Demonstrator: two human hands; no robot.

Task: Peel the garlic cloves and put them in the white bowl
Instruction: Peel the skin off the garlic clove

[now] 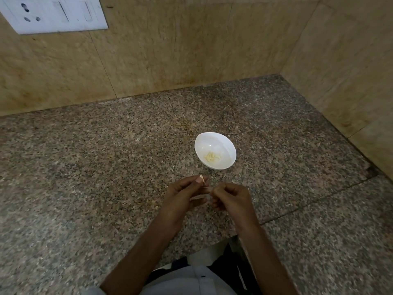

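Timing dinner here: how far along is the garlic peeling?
Done: some peeled garlic lies in the white bowl. In hand: the left hand and right hand pinch a pale clove between them, apparently mid-peel. Left: finishing it and dropping it in; no other cloves show.

This single view comes from a camera on the person's head. It looks forward and steeply down onto the counter (85, 167) from above its near edge, so the person's own forearms (161, 231) rise from the bottom of the frame toward its middle. The white bowl (212, 141) sits just right of centre, close to the camera. The lens is wide. The back wall (170, 50) fills the top, a side wall (350, 71) closes off the right, and straight edges bow toward the corners. A switch plate (53, 13) shows at the top left.
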